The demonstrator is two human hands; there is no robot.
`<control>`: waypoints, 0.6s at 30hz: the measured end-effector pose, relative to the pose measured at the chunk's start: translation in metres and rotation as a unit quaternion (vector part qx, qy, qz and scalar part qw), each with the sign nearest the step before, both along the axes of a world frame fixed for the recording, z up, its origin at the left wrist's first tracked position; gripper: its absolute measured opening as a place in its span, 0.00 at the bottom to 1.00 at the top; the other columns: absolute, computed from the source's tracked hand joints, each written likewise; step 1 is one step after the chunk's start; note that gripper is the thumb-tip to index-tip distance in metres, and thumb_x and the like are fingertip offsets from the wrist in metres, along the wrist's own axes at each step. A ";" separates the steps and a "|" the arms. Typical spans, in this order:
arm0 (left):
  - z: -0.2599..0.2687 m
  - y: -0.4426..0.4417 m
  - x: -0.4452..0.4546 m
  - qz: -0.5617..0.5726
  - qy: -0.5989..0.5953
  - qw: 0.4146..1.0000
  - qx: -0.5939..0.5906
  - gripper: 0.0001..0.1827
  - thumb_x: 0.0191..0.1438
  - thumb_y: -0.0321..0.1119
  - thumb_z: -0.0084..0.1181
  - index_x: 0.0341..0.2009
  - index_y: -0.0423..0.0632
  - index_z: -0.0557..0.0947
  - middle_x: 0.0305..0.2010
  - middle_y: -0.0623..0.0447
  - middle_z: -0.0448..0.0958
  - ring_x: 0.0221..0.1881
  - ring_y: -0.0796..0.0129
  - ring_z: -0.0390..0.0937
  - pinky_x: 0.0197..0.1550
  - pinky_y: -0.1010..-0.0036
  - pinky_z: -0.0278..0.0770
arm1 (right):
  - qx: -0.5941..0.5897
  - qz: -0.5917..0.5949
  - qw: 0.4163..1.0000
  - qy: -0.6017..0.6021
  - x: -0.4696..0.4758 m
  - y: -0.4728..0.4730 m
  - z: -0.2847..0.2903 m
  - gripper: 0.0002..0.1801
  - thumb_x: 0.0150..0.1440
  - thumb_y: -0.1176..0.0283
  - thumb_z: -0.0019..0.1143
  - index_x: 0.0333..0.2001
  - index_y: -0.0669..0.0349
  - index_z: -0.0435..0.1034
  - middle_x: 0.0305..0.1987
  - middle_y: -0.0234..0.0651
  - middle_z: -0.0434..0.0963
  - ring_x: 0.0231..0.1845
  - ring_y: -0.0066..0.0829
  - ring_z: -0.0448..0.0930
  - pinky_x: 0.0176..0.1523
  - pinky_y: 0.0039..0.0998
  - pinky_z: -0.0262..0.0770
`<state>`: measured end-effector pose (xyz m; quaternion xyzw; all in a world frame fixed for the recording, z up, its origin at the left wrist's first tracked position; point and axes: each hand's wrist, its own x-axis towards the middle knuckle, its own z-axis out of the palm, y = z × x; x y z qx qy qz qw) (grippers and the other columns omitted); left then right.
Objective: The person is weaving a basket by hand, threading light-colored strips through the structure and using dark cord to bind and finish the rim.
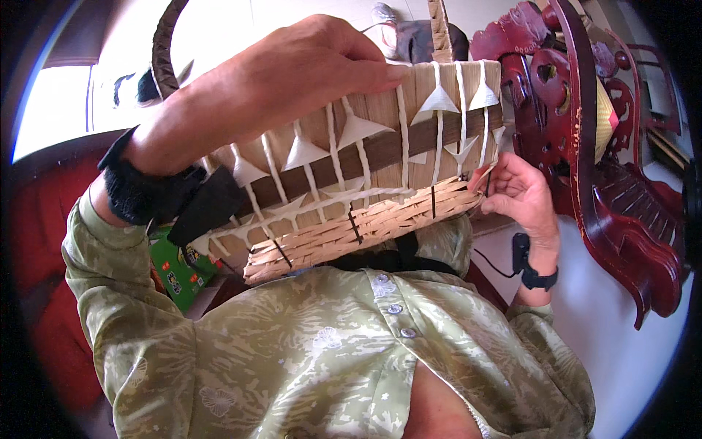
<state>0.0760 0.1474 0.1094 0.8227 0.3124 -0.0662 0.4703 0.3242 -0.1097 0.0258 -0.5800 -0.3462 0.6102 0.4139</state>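
Observation:
A basket (367,145) is held tilted across my lap, its side toward me. Pale wood-like strips and a dark brown band make up the side, laced with twisted white cords and white triangular pieces. Below runs a plaited section (329,228) with black ties across it. My left hand (318,66) reaches over the side and grips its upper edge, thumb on the near face. At the lower right corner, my right hand (515,189) pinches a thin strand beside the plaiting. A wrapped handle (440,30) rises behind; its middle is out of view.
To the right stands a carved dark red wooden chair (581,181), with a yellow woven item (605,122) behind its frame. Red upholstery (52,252) lies at left. A green printed package (184,271) sits below my left forearm. A dark object (417,41) lies on the pale floor beyond.

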 end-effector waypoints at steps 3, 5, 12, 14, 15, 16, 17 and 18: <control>-0.023 0.010 0.000 0.019 -0.034 0.990 -0.136 0.19 0.64 0.43 0.63 0.49 0.38 0.86 0.42 0.53 0.85 0.45 0.75 0.79 0.51 0.77 0.76 | -0.060 0.008 0.994 -0.091 0.021 -0.004 0.030 0.19 0.59 0.82 0.60 0.55 0.69 0.71 0.47 0.36 0.82 0.40 0.18 0.80 0.45 0.21 0.79; -0.026 0.010 -0.001 0.035 -0.025 0.990 -0.137 0.18 0.64 0.42 0.63 0.48 0.39 0.86 0.44 0.53 0.84 0.47 0.76 0.79 0.53 0.76 0.76 | -0.002 -0.063 0.984 -0.165 0.027 -0.003 0.042 0.16 0.62 0.81 0.58 0.54 0.69 0.72 0.46 0.35 0.82 0.36 0.16 0.78 0.42 0.19 0.77; -0.042 0.003 -0.007 0.046 -0.028 0.998 -0.031 0.17 0.66 0.44 0.60 0.48 0.44 0.83 0.40 0.58 0.82 0.42 0.78 0.77 0.50 0.77 0.74 | 0.284 -0.001 0.883 -0.374 -0.028 0.052 0.048 0.10 0.55 0.85 0.64 0.42 0.66 0.81 0.36 0.34 0.81 0.31 0.20 0.78 0.34 0.21 0.72; -0.048 0.004 -0.009 0.060 -0.060 0.995 -0.055 0.16 0.67 0.43 0.59 0.47 0.44 0.83 0.39 0.59 0.82 0.42 0.78 0.76 0.49 0.77 0.74 | 0.301 0.039 0.858 -0.414 -0.034 0.060 0.045 0.12 0.54 0.86 0.64 0.42 0.65 0.81 0.36 0.36 0.82 0.34 0.24 0.79 0.37 0.21 0.74; -0.050 0.005 -0.012 0.069 -0.074 0.993 -0.066 0.15 0.67 0.43 0.59 0.47 0.44 0.82 0.39 0.59 0.82 0.42 0.79 0.76 0.49 0.77 0.74 | 0.292 0.047 0.858 -0.420 -0.037 0.063 0.043 0.12 0.54 0.85 0.66 0.42 0.64 0.82 0.35 0.36 0.82 0.35 0.26 0.81 0.38 0.22 0.75; -0.053 0.006 -0.014 0.065 -0.115 0.987 -0.095 0.13 0.67 0.42 0.58 0.46 0.46 0.82 0.41 0.60 0.81 0.41 0.79 0.76 0.48 0.77 0.74 | 0.299 0.050 0.853 -0.424 -0.038 0.066 0.040 0.11 0.54 0.83 0.67 0.42 0.62 0.82 0.35 0.34 0.82 0.34 0.26 0.81 0.37 0.24 0.76; -0.052 0.003 -0.014 0.070 -0.140 0.984 -0.081 0.13 0.67 0.42 0.58 0.46 0.47 0.81 0.42 0.60 0.81 0.41 0.79 0.76 0.47 0.77 0.74 | 0.290 0.050 0.855 -0.427 -0.041 0.067 0.040 0.11 0.54 0.83 0.67 0.42 0.62 0.82 0.35 0.34 0.81 0.33 0.27 0.82 0.37 0.25 0.77; -0.050 -0.004 -0.012 0.073 -0.167 0.981 -0.068 0.12 0.67 0.42 0.58 0.47 0.47 0.81 0.42 0.60 0.81 0.41 0.79 0.76 0.47 0.78 0.74 | 0.279 0.050 0.856 -0.431 -0.043 0.068 0.040 0.11 0.54 0.83 0.67 0.42 0.62 0.82 0.34 0.34 0.81 0.33 0.27 0.82 0.37 0.25 0.77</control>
